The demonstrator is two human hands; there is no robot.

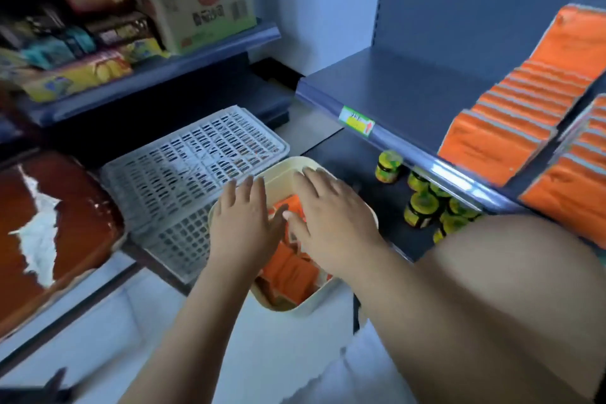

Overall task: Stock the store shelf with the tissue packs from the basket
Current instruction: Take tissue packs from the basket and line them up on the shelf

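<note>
A cream plastic basket (282, 174) sits low in front of me with several orange tissue packs (292, 269) lying in it. My left hand (244, 223) and my right hand (328, 213) hover over the basket, palms down, fingers spread, thumbs nearly touching above the packs. Neither hand grips a pack. On the grey shelf (393, 88) at the right, rows of orange tissue packs (511, 115) stand stacked against each other; the shelf's left half is bare.
A white slotted crate (183, 167) lies beside the basket on the left. Yellow-lidded jars (423, 203) stand on the lower shelf under the tissue shelf. Snack packets and a cardboard box (196, 10) fill the left shelf. A worn brown surface (49, 223) is at far left.
</note>
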